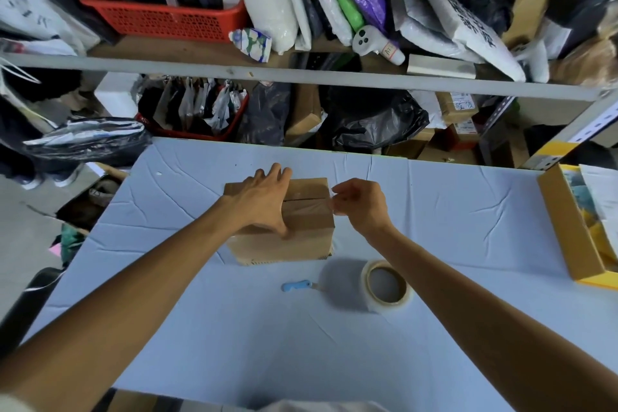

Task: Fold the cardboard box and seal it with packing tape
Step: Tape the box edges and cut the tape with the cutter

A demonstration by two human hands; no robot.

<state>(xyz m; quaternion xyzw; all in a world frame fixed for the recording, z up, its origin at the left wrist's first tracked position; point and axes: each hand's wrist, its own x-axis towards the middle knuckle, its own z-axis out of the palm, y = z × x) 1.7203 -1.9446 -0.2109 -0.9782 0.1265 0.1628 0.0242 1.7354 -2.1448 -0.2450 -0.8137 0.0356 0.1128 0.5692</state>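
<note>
A small brown cardboard box (pixel 307 221) stands closed on the light blue table (pixel 234 328). Clear tape runs over the seam between its top flaps. My left hand (pixel 264 201) lies flat on the left part of the box top, fingers spread, thumb at the near top edge. My right hand (pixel 361 204) is at the box's right top edge, its fingertips pinched on the end of the clear tape strip (pixel 329 201). A roll of clear packing tape (pixel 386 286) lies flat on the table in front of the box, to the right.
A small blue-handled cutter (pixel 297 286) lies left of the tape roll. A yellow-edged open carton (pixel 575 227) with papers sits at the table's right edge. Behind the table stand cluttered metal shelves with a red basket (pixel 164 18), bags and boxes.
</note>
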